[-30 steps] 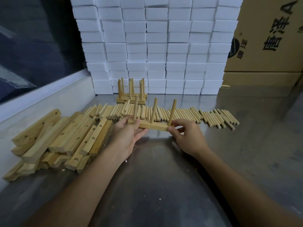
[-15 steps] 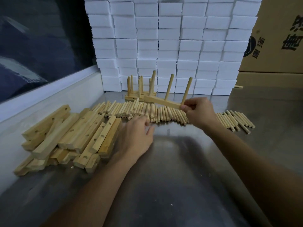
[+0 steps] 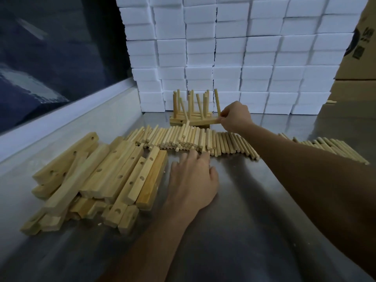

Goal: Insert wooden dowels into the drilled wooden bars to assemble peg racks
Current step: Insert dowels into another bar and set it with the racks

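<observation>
My right hand (image 3: 235,117) reaches far forward and pinches the right end of a finished peg rack (image 3: 200,121), a wooden bar with three upright dowels. The rack rests against the small stack of finished racks (image 3: 181,117) by the white boxes. My left hand (image 3: 193,178) hovers low over the metal table with fingers spread, its fingertips at the near ends of the row of loose dowels (image 3: 203,139). It holds nothing. A pile of drilled wooden bars (image 3: 105,176) lies just left of that hand.
A wall of stacked white boxes (image 3: 234,58) closes off the back. Brown cartons (image 3: 358,58) stand at the right. A raised metal ledge (image 3: 67,123) runs along the left under a dark window. More dowels (image 3: 333,147) lie right of my forearm.
My right hand carried the finished rack away from me and set it at the stack in the back. My left hand let go of the rack and moved to the dowel row.
</observation>
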